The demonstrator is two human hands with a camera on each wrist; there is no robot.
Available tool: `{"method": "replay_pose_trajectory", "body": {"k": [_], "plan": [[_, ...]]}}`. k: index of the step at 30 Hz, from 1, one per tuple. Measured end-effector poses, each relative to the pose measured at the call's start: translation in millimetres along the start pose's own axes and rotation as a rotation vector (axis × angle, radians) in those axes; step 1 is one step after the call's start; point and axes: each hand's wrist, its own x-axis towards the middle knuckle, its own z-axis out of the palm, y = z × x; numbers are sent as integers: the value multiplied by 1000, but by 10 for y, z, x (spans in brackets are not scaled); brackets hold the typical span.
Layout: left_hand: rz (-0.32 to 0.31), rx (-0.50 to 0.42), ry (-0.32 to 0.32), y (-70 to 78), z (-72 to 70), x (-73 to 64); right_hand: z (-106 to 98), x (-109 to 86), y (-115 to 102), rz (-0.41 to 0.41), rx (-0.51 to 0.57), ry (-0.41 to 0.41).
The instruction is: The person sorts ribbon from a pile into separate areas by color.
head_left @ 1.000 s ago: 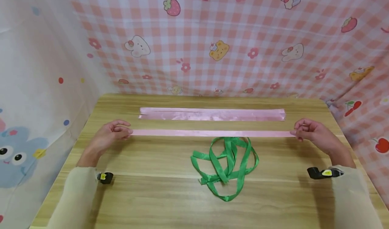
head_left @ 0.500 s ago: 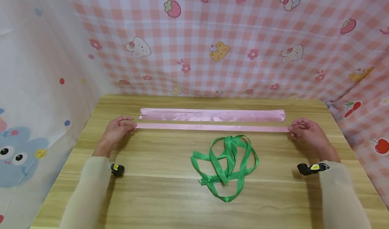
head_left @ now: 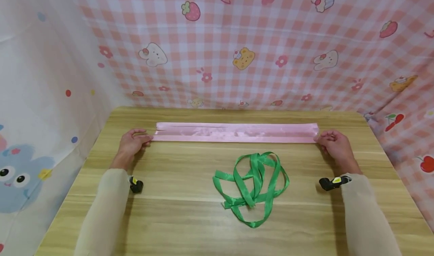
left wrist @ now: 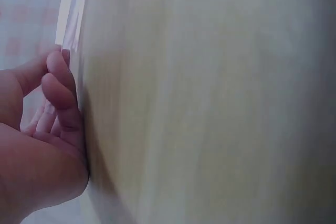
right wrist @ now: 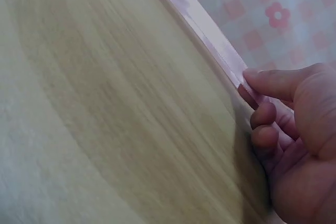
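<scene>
A pink satin ribbon [head_left: 234,139] is stretched straight from side to side between the two hands. My left hand [head_left: 133,142] pinches its left end between thumb and fingers; my right hand [head_left: 335,144] pinches the right end in the same way. In the right wrist view the taut ribbon [right wrist: 210,30] runs away from the thumb tip. Just behind it, more pink ribbon strips [head_left: 237,127] lie flat side by side, and the held ribbon overlaps their front edge in the head view.
A loosely looped green ribbon [head_left: 252,188] lies in front of the pink ones on the wooden table [head_left: 176,218]. Behind the table's far edge hangs a pink checked cloth [head_left: 217,33], and a white printed cloth [head_left: 40,78] hangs at the left.
Both hands have carried the pink ribbon away from the body, from above the green loops to the front edge of the flat strips. The green ribbon has stayed put.
</scene>
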Motion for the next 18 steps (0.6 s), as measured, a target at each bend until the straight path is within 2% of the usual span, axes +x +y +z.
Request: {"method": "replay_pose_trajectory", "body": {"k": [5,12,18], "plan": [[-9,17,10,-21,3,39,19,3,29,3,1,45],[-35,18,18,-34,-3,75,50,12,26,25,-52,72],[-51,43,43,-13,28,68,73,28,57,34,-29,106]]}}
